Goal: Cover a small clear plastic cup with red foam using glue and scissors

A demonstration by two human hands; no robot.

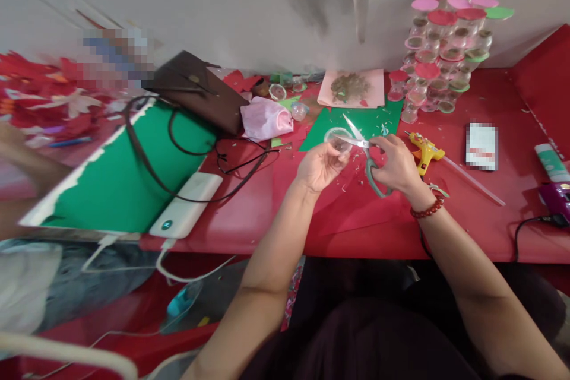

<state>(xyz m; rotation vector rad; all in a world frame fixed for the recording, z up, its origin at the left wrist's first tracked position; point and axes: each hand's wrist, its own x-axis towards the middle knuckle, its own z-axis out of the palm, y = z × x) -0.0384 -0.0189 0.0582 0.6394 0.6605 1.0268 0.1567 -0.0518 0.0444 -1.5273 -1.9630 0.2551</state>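
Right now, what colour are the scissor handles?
Grey-green; head view. Right hand holds the scissors, left hand a cup.

Nothing here can be read, not a word, number or brand. Right of centre, the white card [481,145] on the red table [267,214] is blurred out, and so is the patch at upper left. At the far right edge, any marking on the white tube [551,161] is too small to tell. Centre frame, the scissors [361,139] in the right hand [396,166] and the clear cup [338,139] in the left hand [318,166] show nothing legible.
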